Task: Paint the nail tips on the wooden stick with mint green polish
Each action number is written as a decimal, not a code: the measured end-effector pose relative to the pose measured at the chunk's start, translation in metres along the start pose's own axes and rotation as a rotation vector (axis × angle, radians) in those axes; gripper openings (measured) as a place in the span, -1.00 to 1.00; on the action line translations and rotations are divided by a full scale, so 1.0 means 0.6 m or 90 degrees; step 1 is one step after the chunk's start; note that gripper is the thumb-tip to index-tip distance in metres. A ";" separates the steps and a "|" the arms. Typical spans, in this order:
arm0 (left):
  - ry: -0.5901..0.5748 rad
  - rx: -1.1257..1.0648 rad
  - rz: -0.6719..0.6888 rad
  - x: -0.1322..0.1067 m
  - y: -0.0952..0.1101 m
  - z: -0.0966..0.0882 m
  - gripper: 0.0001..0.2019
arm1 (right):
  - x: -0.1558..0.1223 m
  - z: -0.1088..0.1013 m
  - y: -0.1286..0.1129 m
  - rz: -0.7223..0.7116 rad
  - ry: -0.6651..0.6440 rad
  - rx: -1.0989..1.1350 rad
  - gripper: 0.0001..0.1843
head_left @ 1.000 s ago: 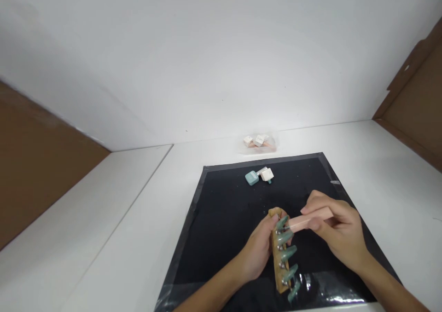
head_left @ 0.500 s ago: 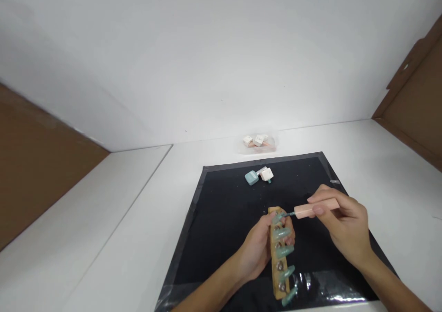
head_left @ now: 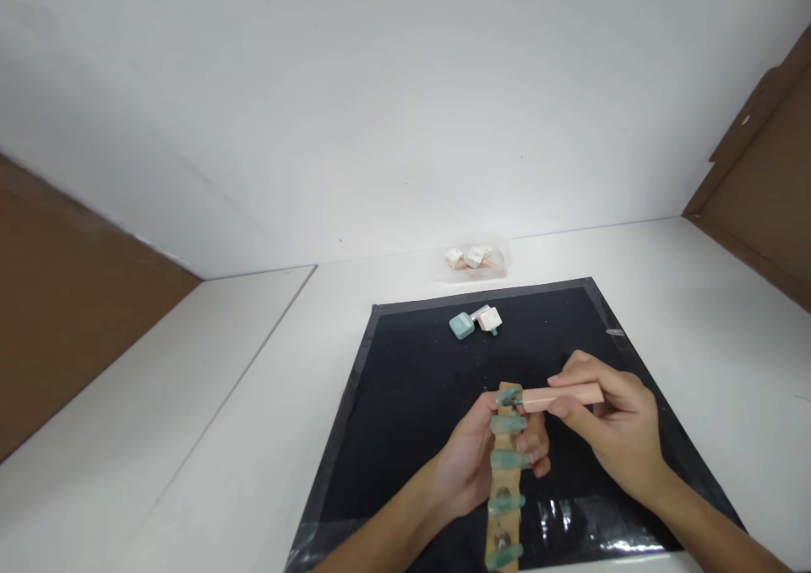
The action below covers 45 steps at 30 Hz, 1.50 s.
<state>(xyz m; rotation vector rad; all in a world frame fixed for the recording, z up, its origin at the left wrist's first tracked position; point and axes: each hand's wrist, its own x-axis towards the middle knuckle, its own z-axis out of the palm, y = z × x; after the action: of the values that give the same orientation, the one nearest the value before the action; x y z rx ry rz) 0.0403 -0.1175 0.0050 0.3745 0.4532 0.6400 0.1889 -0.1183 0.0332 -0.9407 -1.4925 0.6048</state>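
My left hand (head_left: 472, 463) is wrapped round a wooden strip (head_left: 505, 480) that carries several teal false nails (head_left: 508, 423) on small pegs, held above the black mat (head_left: 411, 404). My right hand (head_left: 612, 425) pinches a pale pink nail-polish brush handle (head_left: 561, 397), its tip touching the top nail on the strip. Both hands are over the near middle of the mat.
A teal polish bottle (head_left: 462, 326) and a white cap piece (head_left: 488, 319) lie at the mat's far edge. A clear bag of small white and pink items (head_left: 474, 259) sits on the white table (head_left: 190, 438) by the wall. Brown panels stand left and right.
My left hand has turned the strip more upright and shifted it slightly left. My right hand drew the brush away from the nails, then brought it back to the top nail.
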 end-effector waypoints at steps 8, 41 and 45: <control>-0.004 0.012 -0.012 0.002 -0.001 0.002 -0.70 | -0.001 0.003 0.002 -0.009 -0.013 -0.027 -0.93; 0.066 0.098 0.007 -0.003 -0.001 0.009 -0.75 | 0.004 -0.002 -0.007 -0.046 -0.001 -0.068 -0.88; 0.065 0.086 0.030 -0.005 0.000 0.010 -0.81 | 0.006 -0.002 -0.009 -0.055 0.031 -0.116 -0.87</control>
<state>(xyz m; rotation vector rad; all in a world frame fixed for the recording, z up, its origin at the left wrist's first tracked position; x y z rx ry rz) 0.0412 -0.1208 0.0108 0.4833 0.5876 0.6779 0.1892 -0.1185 0.0396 -1.0167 -1.5551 0.3859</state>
